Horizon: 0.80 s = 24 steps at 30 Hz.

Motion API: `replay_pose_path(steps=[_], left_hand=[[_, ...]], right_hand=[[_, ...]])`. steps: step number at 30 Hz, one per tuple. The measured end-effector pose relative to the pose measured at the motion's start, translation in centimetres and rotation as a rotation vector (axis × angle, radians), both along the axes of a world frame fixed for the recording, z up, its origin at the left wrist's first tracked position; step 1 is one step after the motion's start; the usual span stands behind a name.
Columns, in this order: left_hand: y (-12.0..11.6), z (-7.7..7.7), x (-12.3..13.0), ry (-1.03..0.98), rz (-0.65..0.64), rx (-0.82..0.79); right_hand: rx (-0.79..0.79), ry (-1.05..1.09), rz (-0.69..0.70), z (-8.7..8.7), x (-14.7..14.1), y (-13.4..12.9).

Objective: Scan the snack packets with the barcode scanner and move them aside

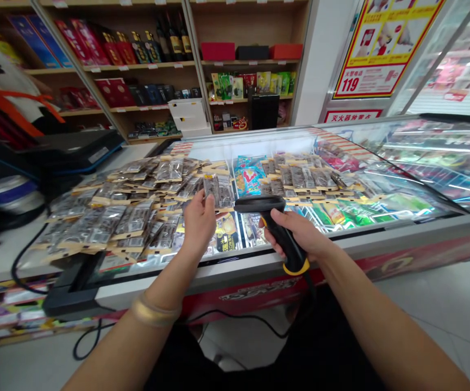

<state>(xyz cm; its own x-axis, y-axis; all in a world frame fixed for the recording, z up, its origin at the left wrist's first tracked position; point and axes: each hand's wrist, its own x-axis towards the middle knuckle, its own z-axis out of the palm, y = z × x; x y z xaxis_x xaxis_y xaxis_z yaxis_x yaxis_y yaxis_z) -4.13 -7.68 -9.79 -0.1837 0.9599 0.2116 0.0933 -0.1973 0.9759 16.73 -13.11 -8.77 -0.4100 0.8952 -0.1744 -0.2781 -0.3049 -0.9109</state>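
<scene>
The single view looks from the person's head, forward and down, with the bare left hand [199, 220] and bare right hand [294, 232] near, the long white glass-topped case [226, 274] just beyond, and tall light-brown wooden shelves [251, 62] farther back.

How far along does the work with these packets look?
Looks done: packets laid out in a left pile and right pile. In hand: the left hand holds a packet, the right hand a scanner. What's left: unclear; nothing visible marks either pile as scanned.
</scene>
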Motion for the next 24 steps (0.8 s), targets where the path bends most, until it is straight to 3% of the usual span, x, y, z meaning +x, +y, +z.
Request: replay_pose_path(steps=[10,14,18,21,24], left_hand=[[0.2,-0.7,-0.4,0.052,0.021,-0.003],[0.4,0.6,0.3,0.069,0.032,-0.012],[1.7,3.4,3.7,0.053,-0.064,0.147],[3.3,5.1,8.0,0.085,-0.117,0.224],[4.9,5.9,12.5,0.187,-0.145,0.225]], right_hand=[[-0.016,0.016,-0.022,-0.2,0.0,0.1],[0.023,0.086,-0.074,0.2,0.7,0.0],[0.085,0.145,-0.22,0.7,3.7,0.3],[0.132,0.18,-0.331,1.1,7.3,0.5],[0.145,0.192,-0.469,1.6,10.9,0.7]])
